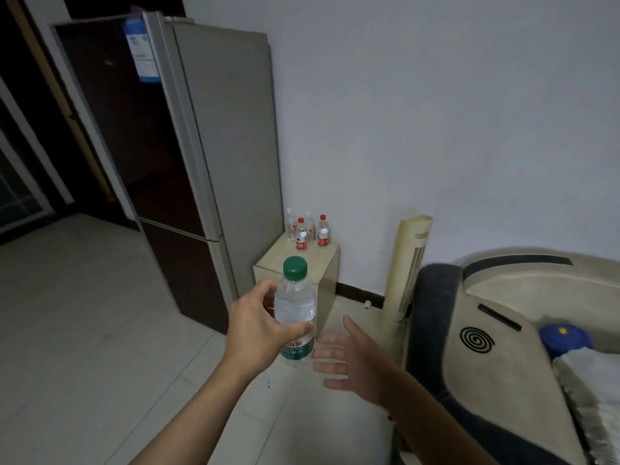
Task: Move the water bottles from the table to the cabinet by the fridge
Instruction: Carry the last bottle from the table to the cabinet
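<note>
My left hand is shut around a clear water bottle with a green cap and green label, held upright in the air. Just right of the bottle's base, my right hand is open with fingers spread, holding nothing. Ahead stands a small beige cabinet against the wall, right beside the tall grey fridge. Several small bottles stand upright on the cabinet's top at the back; some have red caps and red labels. The held bottle partly hides the cabinet's front.
A cream tower fan leans at the wall right of the cabinet. A beige and dark sofa fills the right side, with a blue round object on it. Pale tiled floor spreads to the left.
</note>
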A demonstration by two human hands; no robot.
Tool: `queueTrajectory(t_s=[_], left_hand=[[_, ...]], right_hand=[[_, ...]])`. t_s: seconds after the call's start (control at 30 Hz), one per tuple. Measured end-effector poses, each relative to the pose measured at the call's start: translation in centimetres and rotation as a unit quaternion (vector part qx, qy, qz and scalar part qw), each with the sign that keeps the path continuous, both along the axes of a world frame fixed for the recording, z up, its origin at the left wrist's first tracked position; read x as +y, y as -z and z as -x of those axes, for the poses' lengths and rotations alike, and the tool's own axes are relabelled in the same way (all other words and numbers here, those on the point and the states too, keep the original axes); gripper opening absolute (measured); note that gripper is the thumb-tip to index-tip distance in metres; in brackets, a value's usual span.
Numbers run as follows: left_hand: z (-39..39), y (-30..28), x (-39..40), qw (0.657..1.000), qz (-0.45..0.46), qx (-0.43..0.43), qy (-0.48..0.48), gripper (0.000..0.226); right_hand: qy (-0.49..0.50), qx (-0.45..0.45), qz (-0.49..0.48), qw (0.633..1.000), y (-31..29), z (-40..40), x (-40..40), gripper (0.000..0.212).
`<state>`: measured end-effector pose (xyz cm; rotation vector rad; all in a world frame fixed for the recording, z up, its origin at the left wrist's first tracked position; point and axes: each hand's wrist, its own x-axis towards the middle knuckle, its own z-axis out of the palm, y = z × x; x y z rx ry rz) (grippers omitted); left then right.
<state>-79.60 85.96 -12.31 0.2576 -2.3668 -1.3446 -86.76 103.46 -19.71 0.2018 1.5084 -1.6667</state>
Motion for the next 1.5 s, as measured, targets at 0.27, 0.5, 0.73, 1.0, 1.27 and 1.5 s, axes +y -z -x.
queueTrajectory(t_s=[0.27,0.5,0.73,1.0,1.27,1.5], left_hand=[[12.1,-1.3,-3.3,1.000,-0.009,0.003,-0.007,0.059],[22.3,1.2,-7.7,0.998,-0.056,-0.012,0.006,0.058],[33.3,1.5,-14.7,0.997,-0.068,0.012,0.029,0.053],[44.0,3.7,-20.0,0.998,-0.048,0.004,0.051,0.054],[56.0,6.5,-22.1,0.995,-0.070,-0.046,0.054,0.055],[67.0,7.9,-21.8,0.994,-0.071,-0.081,0.015,0.050]], right_hand=[[-0.006,0.013,0.004,1.000,-1.1,12.7,-2.4,0.071],[-0.006,0.025,-0.032,0.999,0.4,22.4,-6.4,0.069],[0.008,0.040,-0.041,0.998,-0.4,32.3,-12.8,0.072],[0.056,0.004,-0.051,0.997,1.2,41.9,-17.9,0.071],[0.038,-0.022,-0.064,0.997,4.6,53.8,-20.7,0.067],[0.013,-0.062,-0.068,0.996,6.8,65.3,-22.1,0.068]])
